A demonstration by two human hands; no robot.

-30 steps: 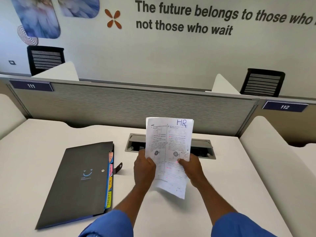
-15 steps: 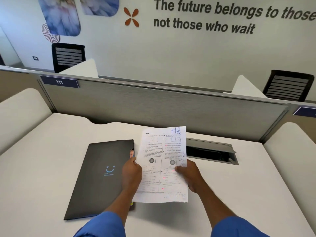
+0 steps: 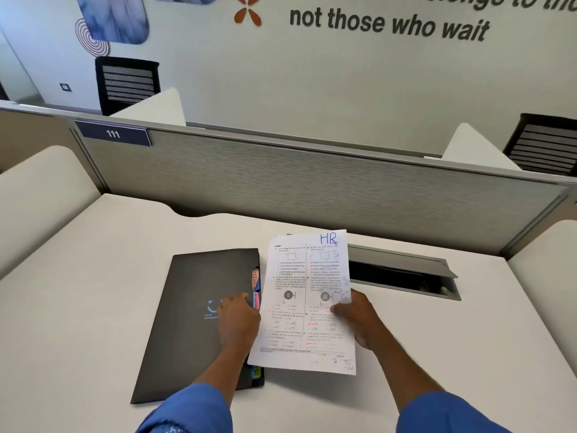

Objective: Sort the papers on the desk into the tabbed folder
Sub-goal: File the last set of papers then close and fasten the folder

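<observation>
**HR sheet held beside closed folder**

The right hand (image 3: 359, 320) gripped one printed paper (image 3: 299, 276), marked "HR" in blue at its top corner, by the right edge with the thumb on its face. The sheet was raised off the bench (image 3: 93, 276), and its lower left corner overlapped the folder's tabbed edge. The dark folder (image 3: 187, 307) lay closed and flat on the bench, just left of the paper. The left hand (image 3: 239, 320) rested on the cover, fingers extended towards the coloured tabs (image 3: 255, 281), holding nothing.
</observation>
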